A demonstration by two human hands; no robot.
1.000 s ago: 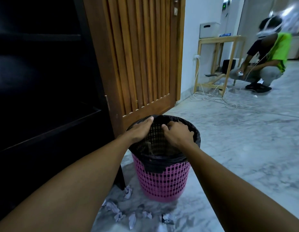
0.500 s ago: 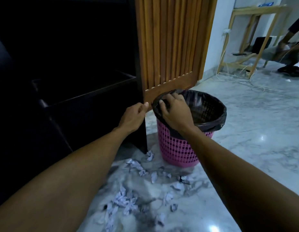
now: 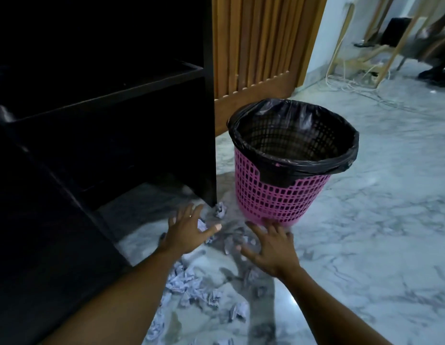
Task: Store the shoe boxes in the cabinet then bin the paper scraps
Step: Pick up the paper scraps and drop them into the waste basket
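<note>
A pink mesh bin [image 3: 278, 195] with a black liner stands on the marble floor, right of the dark cabinet [image 3: 104, 115]. Several crumpled white paper scraps [image 3: 189, 285] lie scattered on the floor in front of the bin, and one scrap [image 3: 221, 209] sits by the cabinet's corner. My left hand [image 3: 186, 231] hovers over the scraps with fingers spread, holding nothing. My right hand [image 3: 271, 250] is spread too, just in front of the bin's base, and holds nothing. No shoe boxes are visible; the cabinet's inside is too dark to see.
A slatted wooden door [image 3: 261, 41] stands behind the bin. At the far right are a wooden table frame [image 3: 388, 53], loose white cables [image 3: 353, 83] on the floor and part of a crouching person [image 3: 438, 53]. Marble floor [image 3: 378, 220] stretches to the right.
Both hands left the bin's rim and liner and dropped to the floor, spreading over the scraps. The view tilted down, so the bin now sits higher in the frame.
</note>
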